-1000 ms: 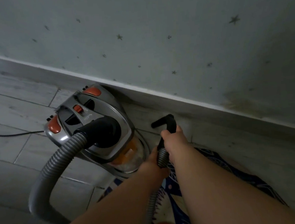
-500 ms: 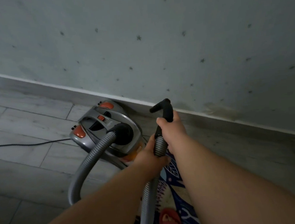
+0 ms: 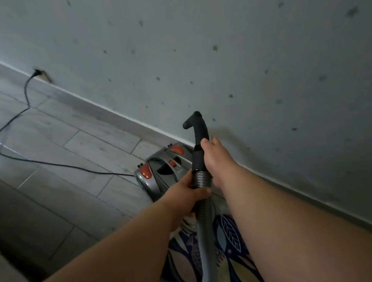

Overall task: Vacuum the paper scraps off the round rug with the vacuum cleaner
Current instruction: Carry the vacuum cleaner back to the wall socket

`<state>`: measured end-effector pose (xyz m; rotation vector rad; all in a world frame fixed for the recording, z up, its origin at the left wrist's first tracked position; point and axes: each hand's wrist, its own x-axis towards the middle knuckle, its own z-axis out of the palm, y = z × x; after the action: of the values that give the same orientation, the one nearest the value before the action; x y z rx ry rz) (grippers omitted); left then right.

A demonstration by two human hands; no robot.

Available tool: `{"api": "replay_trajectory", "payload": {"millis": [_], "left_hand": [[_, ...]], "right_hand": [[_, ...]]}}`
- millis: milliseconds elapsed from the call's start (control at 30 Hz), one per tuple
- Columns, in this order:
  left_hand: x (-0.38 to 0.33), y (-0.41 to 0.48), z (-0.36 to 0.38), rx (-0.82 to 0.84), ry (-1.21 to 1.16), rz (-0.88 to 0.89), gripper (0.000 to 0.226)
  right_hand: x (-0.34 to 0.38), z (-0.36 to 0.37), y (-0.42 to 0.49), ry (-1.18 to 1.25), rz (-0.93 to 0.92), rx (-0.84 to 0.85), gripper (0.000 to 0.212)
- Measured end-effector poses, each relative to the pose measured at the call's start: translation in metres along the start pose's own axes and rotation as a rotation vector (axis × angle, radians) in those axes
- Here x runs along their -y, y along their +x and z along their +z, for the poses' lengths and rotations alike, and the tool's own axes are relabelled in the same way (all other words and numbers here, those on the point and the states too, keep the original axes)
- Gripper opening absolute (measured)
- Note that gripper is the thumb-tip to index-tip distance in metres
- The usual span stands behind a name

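Note:
A grey canister vacuum cleaner with orange buttons sits on the floor by the wall. Its ribbed grey hose rises from the bottom of the view to a black curved handle. My left hand grips the ribbed hose just below the black cuff. Just above it, my right hand grips the black handle. A patterned round rug with blue leaves lies under my arms, mostly hidden. No paper scraps show.
The black power cord runs over the grey tiled floor to a wall socket at the upper left. A grey wall with small dark star marks fills the back. Something dark borders the lower left.
The view has pulled back and swung left, and the socket and cord have come into view. The handle is raised higher above the canister. Both hands keep their grip on the hose.

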<state>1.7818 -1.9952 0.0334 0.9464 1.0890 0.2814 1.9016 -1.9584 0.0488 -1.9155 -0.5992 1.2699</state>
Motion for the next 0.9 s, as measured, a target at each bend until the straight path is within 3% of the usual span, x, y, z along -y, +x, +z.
{"api": "replay_trajectory", "payload": {"millis": [133,200,300,467,600,900], "left_hand": [[-0.008,-0.007,-0.016,0.030,-0.235,-0.038,0.050],[-0.017,-0.012,-0.028,-0.081,-0.386,-0.030,0.047],[-0.034,-0.011,-0.051,-0.285,-0.567,0.008,0.023],[-0.058,0.008,-0.071,-0.360,-0.609,0.084,0.027],[-0.061,0.025,-0.079,-0.443,-0.617,0.090,0.035],[-0.056,0.072,-0.138,-0.580,-0.538,-0.025,0.029]], "right_hand": [[0.016,0.015,0.005,-0.063,0.001,0.182,0.037],[0.021,0.022,0.006,-0.159,-0.016,0.273,0.036],[0.026,0.028,0.007,-0.250,-0.059,0.360,0.035],[0.029,0.040,0.010,-0.374,-0.134,0.414,0.046],[0.029,0.053,0.018,-0.411,-0.065,0.469,0.052],[0.021,0.105,0.051,-0.532,-0.040,0.532,0.064]]}}
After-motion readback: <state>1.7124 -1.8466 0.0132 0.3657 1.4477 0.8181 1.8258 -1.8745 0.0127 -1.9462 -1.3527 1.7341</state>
